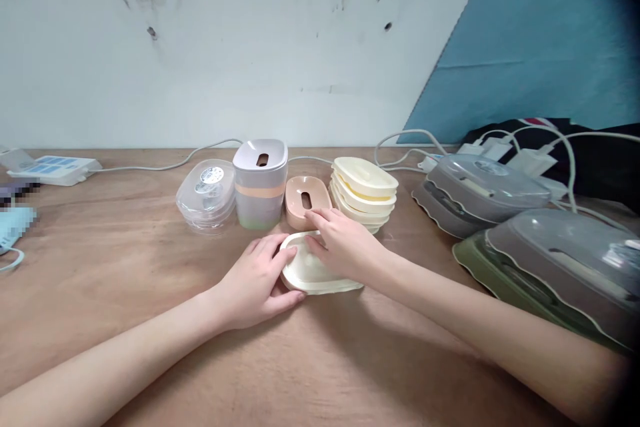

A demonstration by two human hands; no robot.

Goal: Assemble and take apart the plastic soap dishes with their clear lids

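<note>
A cream oval plastic lid (pixel 320 280) lies on the wooden table in front of me, its right side partly covered by my right hand. My left hand (pixel 257 280) is closed around its left edge, fingers at the far side and thumb at the near side. From above, my right hand (pixel 345 240) grips the far rim, its thumb inside the lid and its fingertips by a pinkish-brown slotted lid (pixel 295 213). Matching cream lids (pixel 364 177) are stacked just behind my right hand. A lilac stack of slotted boxes (pixel 260 207) stands behind my left hand.
Clear plastic lids (pixel 205 193) are piled at the left of the lilac stack. Grey transparent-topped cases (pixel 487 187) sit at the right, near my right forearm. White cables (pixel 170 165) and a power strip (pixel 57 169) lie along the wall. A light blue mask (pixel 15 227) is at far left.
</note>
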